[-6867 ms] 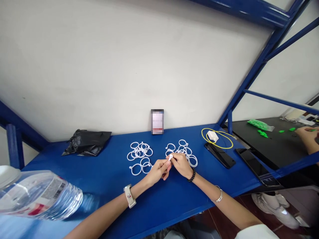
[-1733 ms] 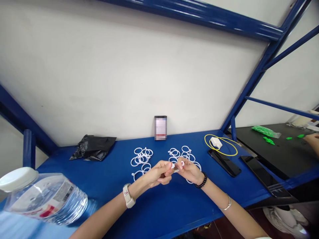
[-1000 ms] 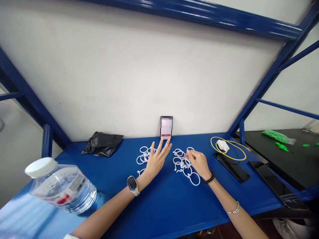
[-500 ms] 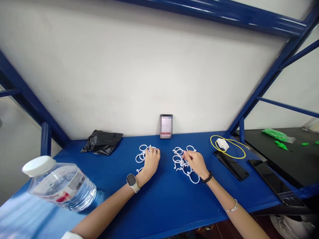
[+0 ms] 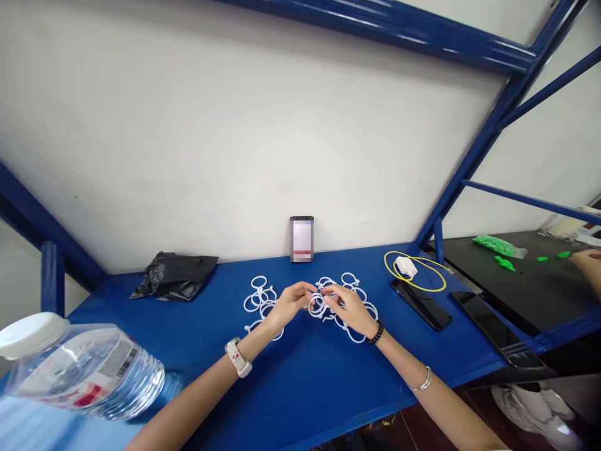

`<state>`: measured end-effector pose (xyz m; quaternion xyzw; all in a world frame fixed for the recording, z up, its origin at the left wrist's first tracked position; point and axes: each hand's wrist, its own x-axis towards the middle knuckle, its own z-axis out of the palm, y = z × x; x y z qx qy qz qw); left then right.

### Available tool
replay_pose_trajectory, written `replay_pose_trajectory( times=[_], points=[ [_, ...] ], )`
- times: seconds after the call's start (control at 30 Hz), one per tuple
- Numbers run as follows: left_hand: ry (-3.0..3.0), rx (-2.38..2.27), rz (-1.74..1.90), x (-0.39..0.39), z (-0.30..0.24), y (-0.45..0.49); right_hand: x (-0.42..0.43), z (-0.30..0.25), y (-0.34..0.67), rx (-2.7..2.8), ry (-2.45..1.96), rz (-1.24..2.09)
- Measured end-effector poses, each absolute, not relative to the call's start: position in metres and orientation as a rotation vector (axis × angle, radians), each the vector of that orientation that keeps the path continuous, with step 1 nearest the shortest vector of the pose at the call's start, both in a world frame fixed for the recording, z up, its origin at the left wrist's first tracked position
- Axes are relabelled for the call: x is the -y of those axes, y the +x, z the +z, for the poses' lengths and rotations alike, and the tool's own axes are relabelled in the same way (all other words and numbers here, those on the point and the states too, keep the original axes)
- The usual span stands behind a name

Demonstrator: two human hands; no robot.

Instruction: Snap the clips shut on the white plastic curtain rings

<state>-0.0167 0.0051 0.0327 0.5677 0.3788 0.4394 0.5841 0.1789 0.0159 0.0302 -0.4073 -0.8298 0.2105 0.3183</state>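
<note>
White plastic ring (image 5: 317, 305), just below the middle of the frame, is held between both hands over the blue tabletop (image 5: 305, 382). The left hand (image 5: 287, 307) comes in from the lower left and pinches the ring's left side with its fingertips. The right hand (image 5: 348, 311) comes in from the lower right and grips the other side, its fingers curled around it. How the ring's clasp stands is too small to tell.

Directly behind and beneath the right hand lies the right heap of rings (image 5: 353, 282). The left heap of rings (image 5: 257, 298) lies just left of the left hand. A watch (image 5: 236, 357) sits on the left wrist and a dark bead bracelet (image 5: 376, 332) on the right.

Further back, at the frame's centre, a phone (image 5: 301, 238) stands upright against the white wall. A crumpled black plastic bag (image 5: 173, 275) lies to the left of it. A yellow cable (image 5: 416, 285) loops around a white charger (image 5: 405, 266) on the right, with two dark phones (image 5: 420, 304) just below. A clear water bottle (image 5: 79, 371) fills the lower left corner. At the right edge, green parts (image 5: 499, 245) lie on a black surface near another person's hand (image 5: 589, 266).
</note>
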Motion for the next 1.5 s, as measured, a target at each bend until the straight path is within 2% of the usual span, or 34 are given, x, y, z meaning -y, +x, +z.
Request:
replay_pose_trajectory(
  times=[0.27,0.47,0.6,1.03,1.13,1.23,1.37,1.5],
  points=[
    [1.034,-0.792,1.033,-0.001,0.027,-0.014,-0.014,0.028,0.173,2.138,-1.029,0.798],
    [0.881,-0.678,1.035,-0.003,0.031,-0.016,-0.023,0.021,0.176,1.695,-0.985,1.238],
    [0.903,-0.646,1.013,-0.002,0.035,-0.017,-0.027,0.019,0.181,1.476,-0.971,1.369],
    [1.357,-1.178,1.061,-0.022,0.02,-0.033,-0.02,0.026,0.178,1.521,-0.957,1.346],
    [1.66,-1.453,1.051,-0.026,0.012,-0.037,-0.02,0.027,0.178,1.622,-0.925,1.297],
    [2.021,-1.641,1.193,-0.021,0.01,-0.033,-0.018,0.027,0.177,1.727,-0.883,1.285],
    [2.203,-1.403,1.2,-0.007,0.018,-0.02,-0.013,0.029,0.175,1.814,-0.789,1.384],
    [1.965,-1.059,0.988,0.004,0.027,-0.008,-0.012,0.032,0.174,1.821,-0.728,1.42]
  ],
)
